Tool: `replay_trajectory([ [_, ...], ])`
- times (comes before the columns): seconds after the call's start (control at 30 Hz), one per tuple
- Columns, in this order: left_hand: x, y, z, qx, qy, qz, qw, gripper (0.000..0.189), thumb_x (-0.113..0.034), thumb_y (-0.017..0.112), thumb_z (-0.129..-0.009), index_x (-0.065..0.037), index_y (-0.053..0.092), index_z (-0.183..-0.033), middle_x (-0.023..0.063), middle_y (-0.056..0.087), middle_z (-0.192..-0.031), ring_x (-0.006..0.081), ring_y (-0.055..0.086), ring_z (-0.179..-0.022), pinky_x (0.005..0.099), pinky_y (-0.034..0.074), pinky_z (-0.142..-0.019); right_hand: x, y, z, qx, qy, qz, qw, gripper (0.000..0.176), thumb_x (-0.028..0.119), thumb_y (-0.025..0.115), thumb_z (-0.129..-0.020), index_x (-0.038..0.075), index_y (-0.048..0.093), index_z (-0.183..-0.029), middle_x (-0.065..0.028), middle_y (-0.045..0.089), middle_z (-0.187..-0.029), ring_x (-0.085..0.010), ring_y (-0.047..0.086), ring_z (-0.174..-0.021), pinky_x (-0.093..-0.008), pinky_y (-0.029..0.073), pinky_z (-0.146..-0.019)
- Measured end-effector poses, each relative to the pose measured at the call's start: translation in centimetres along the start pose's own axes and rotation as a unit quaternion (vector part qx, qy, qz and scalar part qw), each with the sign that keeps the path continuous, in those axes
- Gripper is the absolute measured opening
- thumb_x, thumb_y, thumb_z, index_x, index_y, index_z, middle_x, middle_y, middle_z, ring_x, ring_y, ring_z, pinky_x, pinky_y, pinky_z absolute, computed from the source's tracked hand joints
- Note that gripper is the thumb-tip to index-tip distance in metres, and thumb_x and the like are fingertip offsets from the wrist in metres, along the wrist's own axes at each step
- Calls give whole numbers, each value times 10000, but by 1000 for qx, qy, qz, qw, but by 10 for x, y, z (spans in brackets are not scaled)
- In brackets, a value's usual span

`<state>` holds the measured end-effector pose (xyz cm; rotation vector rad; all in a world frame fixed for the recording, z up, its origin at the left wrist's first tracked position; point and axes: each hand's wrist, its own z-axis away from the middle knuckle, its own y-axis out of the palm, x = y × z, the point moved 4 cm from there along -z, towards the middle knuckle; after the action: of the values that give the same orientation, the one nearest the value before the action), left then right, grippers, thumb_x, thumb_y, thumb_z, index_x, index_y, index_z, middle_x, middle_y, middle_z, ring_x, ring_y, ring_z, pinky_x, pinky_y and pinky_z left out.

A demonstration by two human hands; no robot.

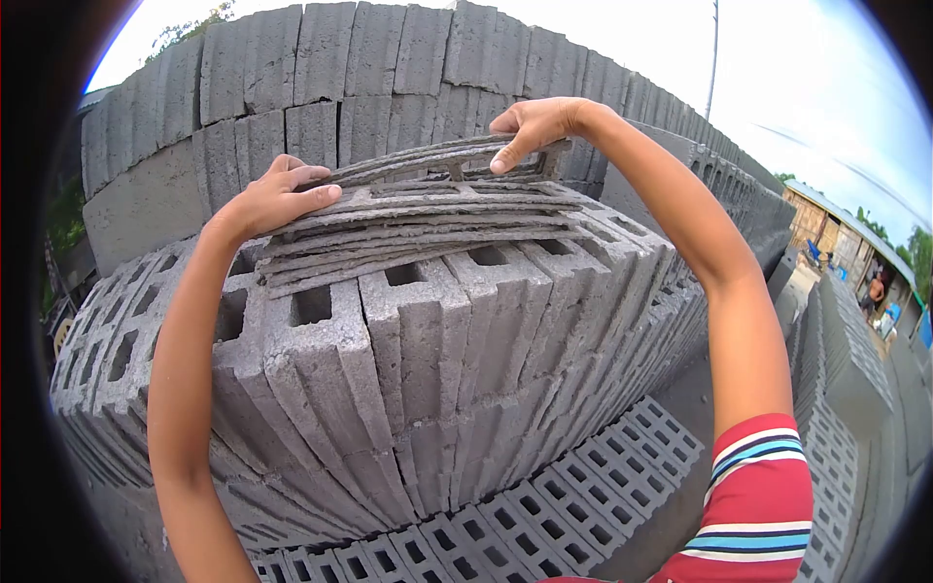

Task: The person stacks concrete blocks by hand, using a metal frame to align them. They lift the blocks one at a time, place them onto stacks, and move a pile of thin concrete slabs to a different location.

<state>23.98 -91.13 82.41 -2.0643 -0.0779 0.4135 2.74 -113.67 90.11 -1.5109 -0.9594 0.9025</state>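
Several thin, grey, cement-crusted plates [418,222] with rectangular cut-outs lie piled on top of a stack of hollow concrete blocks [413,316]. My left hand [280,197] grips the left end of the upper plates, thumb on top and fingers curled behind. My right hand [544,126] holds the right end of the uppermost plates, its thumb on the near edge and its fingers over the far side. These top plates are raised slightly off the pile at the right, where a gap shows beneath them.
Behind the pile rises a higher wall of stacked blocks [369,58]. More hollow blocks [544,515] stand in a row on the ground below. Further rows of blocks [855,330] run along the right. A person [876,291] is far off near a shed [836,228].
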Motion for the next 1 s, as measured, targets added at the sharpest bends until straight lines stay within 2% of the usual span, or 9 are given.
replay_trajectory([
  [0.17,-4,-3,3,-6,-11,-7,1000,722,-619,485,-747,-93,488,-1241,170,405,-1229,324,380,-1186,416,301,-987,27,9,3,91,52,2,994,416,124,630,-591,23,578,-991,-107,617,-764,-202,611,-688,-314,480,-634],
  [0.23,-2,-2,3,-27,-7,-24,999,718,-619,497,-737,-86,505,-1218,171,432,-1185,325,405,-1154,416,314,-972,43,18,-5,53,88,3,995,340,132,594,-606,24,613,-929,-136,631,-764,-243,621,-724,-352,487,-655],
  [0.33,-2,-5,1,-60,16,-69,996,690,-614,513,-728,-55,550,-1132,161,462,-1107,323,448,-1082,407,349,-925,45,17,-6,-142,9,176,974,309,259,576,-618,89,656,-863,-156,638,-811,-318,608,-783,-398,488,-695],
  [0.43,-10,-14,4,-131,68,-90,985,785,-690,529,-680,-38,524,-1117,151,458,-1080,312,389,-1104,434,242,-977,48,16,6,-179,47,191,964,291,233,584,-619,133,667,-879,-140,643,-864,-293,617,-829,-386,495,-725],
  [0.63,-28,-36,10,-366,170,-139,904,815,-698,552,-658,-96,440,-1196,115,432,-1120,283,343,-1159,455,173,-1009,34,6,31,-330,81,169,925,214,210,583,-628,155,655,-821,-109,641,-732,-286,628,-711,-379,505,-640],
  [0.77,-52,-49,22,-410,209,-241,854,895,-738,566,-599,-125,423,-1236,82,395,-1237,243,313,-1208,477,128,-1044,22,5,56,-433,46,107,894,135,255,601,-637,150,601,-721,-99,596,-622,-292,597,-612,-394,473,-544],
  [0.9,-61,-47,21,-323,187,-246,895,768,-650,628,-628,-111,525,-1165,57,577,-1071,223,473,-1093,448,180,-1043,20,16,64,-460,-28,131,878,158,278,624,-636,145,587,-712,-102,581,-596,-295,591,-602,-394,464,-529],
  [0.93,-62,-48,22,-327,201,-222,896,677,-639,629,-628,-99,615,-1037,85,635,-949,214,553,-971,387,323,-964,21,21,65,-445,-21,126,886,157,269,626,-633,139,584,-711,-93,587,-600,-295,595,-607,-392,465,-533],
  [1.0,-51,-46,11,-153,74,-157,973,663,-640,627,-630,-82,634,-988,116,632,-940,217,574,-929,363,404,-860,19,32,61,-396,-21,153,905,197,297,643,-650,132,607,-751,-84,604,-626,-289,596,-635,-385,466,-557],
])
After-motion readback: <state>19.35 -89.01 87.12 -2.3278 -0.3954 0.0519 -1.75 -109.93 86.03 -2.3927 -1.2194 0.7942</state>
